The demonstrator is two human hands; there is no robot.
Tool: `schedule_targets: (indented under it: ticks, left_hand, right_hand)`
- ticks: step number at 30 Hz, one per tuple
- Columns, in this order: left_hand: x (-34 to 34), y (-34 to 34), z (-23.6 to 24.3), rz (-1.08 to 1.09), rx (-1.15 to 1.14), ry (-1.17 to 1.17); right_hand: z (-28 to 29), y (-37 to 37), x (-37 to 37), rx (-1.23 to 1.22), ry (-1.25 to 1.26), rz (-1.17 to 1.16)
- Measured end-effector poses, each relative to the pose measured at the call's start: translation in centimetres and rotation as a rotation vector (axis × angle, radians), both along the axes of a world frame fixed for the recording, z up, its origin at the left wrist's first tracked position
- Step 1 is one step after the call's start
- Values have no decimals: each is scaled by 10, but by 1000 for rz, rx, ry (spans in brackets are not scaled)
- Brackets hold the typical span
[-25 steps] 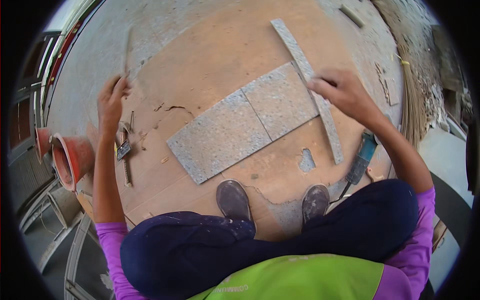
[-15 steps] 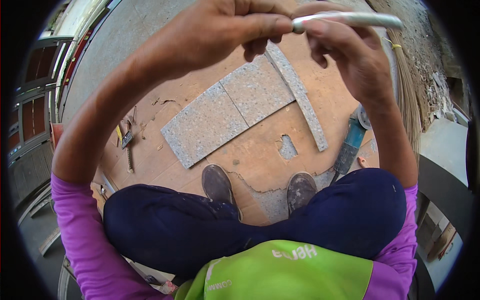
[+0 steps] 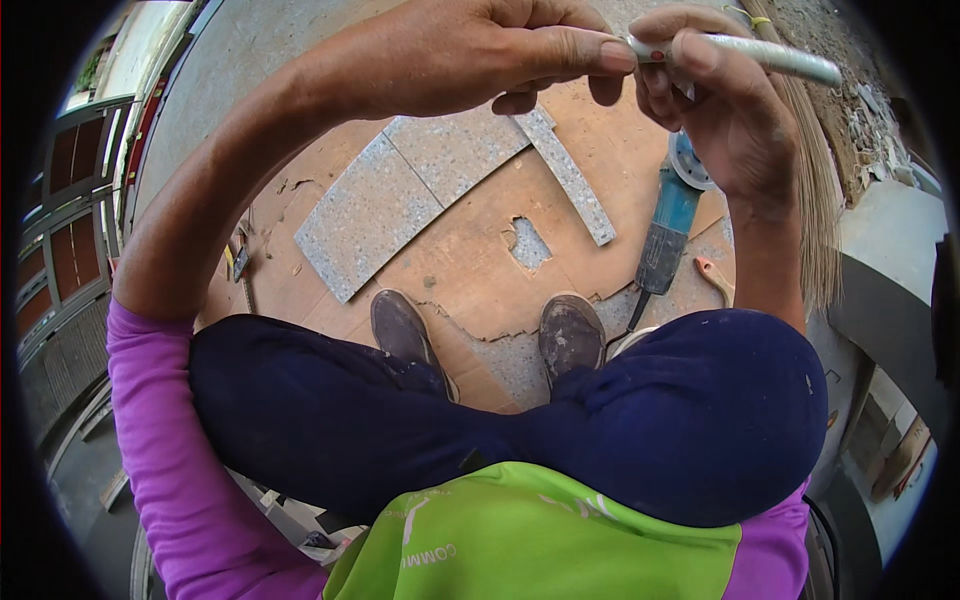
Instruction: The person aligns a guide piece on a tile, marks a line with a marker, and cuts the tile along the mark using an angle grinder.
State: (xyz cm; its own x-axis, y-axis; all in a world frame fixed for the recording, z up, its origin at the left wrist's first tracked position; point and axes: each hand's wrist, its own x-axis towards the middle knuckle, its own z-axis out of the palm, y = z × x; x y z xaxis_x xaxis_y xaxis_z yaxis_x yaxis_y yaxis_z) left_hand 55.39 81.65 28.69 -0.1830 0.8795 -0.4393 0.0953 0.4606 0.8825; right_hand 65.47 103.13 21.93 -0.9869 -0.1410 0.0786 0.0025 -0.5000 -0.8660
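Both hands are raised close to the camera. My right hand (image 3: 715,105) grips a white marker pen (image 3: 770,56) by its barrel. My left hand (image 3: 500,50) pinches the marker's left end between thumb and fingers; whether that is a cap I cannot tell. Below on the floor lie two grey speckled stone slabs (image 3: 400,195) side by side on brown cardboard (image 3: 470,270), with a narrow strip of the same stone (image 3: 572,180) at their right end.
A blue angle grinder (image 3: 665,225) lies right of the strip, partly behind my right wrist. My two shoes (image 3: 570,330) rest on the cardboard's torn near edge. Small tools (image 3: 238,262) lie at the left. Rubble and a broom-like bundle (image 3: 815,200) line the right.
My hands left the floor and the stone strip, came up together near the camera and now hold a white marker between them. The view has tilted slightly.
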Motion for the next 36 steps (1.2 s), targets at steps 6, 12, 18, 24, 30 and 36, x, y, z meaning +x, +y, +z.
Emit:
schedule_targets:
  ticks: [6,12,18,24,30,36]
  left_hand:
    - [15,-6,-41,71,448,699]
    - [24,-6,-34,28,389,950]
    - [12,-110,-120,81,134,1057]
    - [31,-126,-203,-230,-177,808]
    - [75,-133,-255,-426,-162,743]
    - [74,-117,-258,-445,-62,695]
  right_hand:
    - [-2,-10,8,229,-126,-326]
    - [-7,-11,14,87,-161,-350]
    - [-13,160,16,-2,17,-583]
    - [-101,-24,44,632,-35,-565]
    - [-159,-56,53,1167,107,-444]
    - [-178,-62,41,1334,52,-350]
